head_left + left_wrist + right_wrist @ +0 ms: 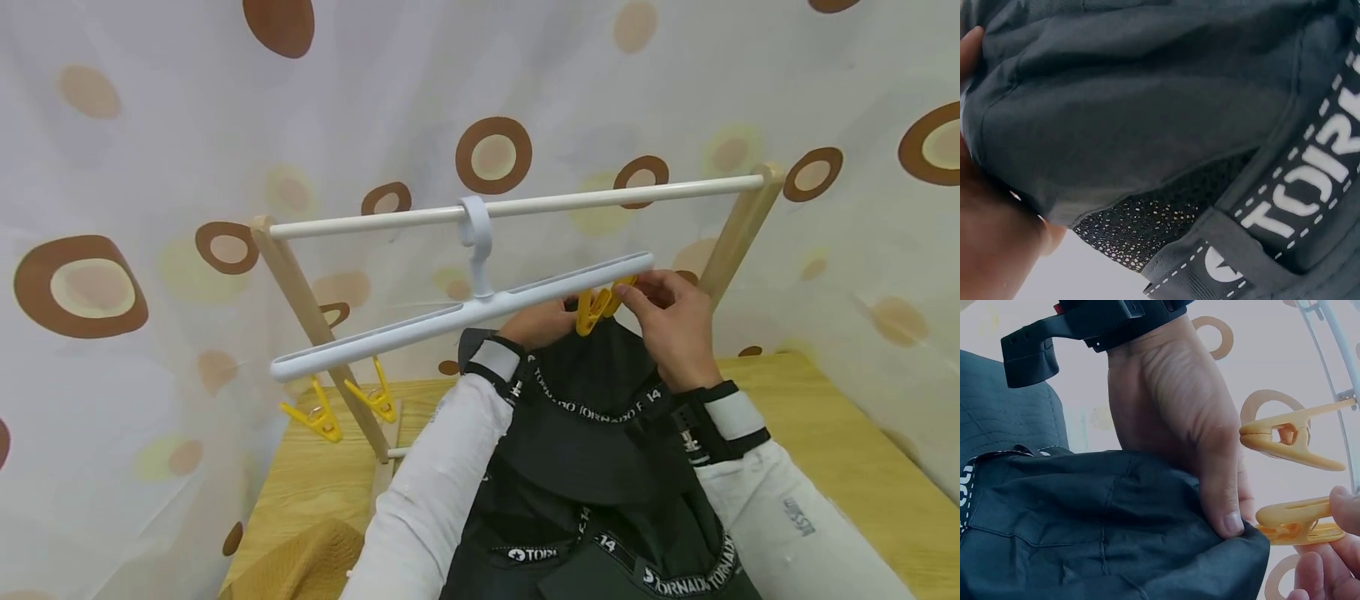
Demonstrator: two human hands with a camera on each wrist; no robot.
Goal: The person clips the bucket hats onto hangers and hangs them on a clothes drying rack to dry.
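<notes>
A black hat [592, 367] with a wide brim and a white-lettered band hangs from my left hand [536, 323], below the right end of a white hanger [450, 315]. The left hand grips the hat's crown; in the right wrist view, its thumb [1222, 494] presses on the dark cloth [1160, 519]. My right hand [675, 325] pinches a yellow clothespin [1297, 522] at the cloth's edge; whether it bites the cloth is unclear. Beside it hangs another yellow clothespin [1291, 437], its jaws closed. The left wrist view shows mesh [1141, 231] beside the lettered band [1310, 187].
The hanger's hook [476, 229] sits on a white rod [615, 197] between wooden posts [738, 233]. Two yellow clothespins [318, 417] dangle at its left end. Below are more black lettered cloth [525, 517], a mustard knitted item [307, 558] and a wooden table [825, 450].
</notes>
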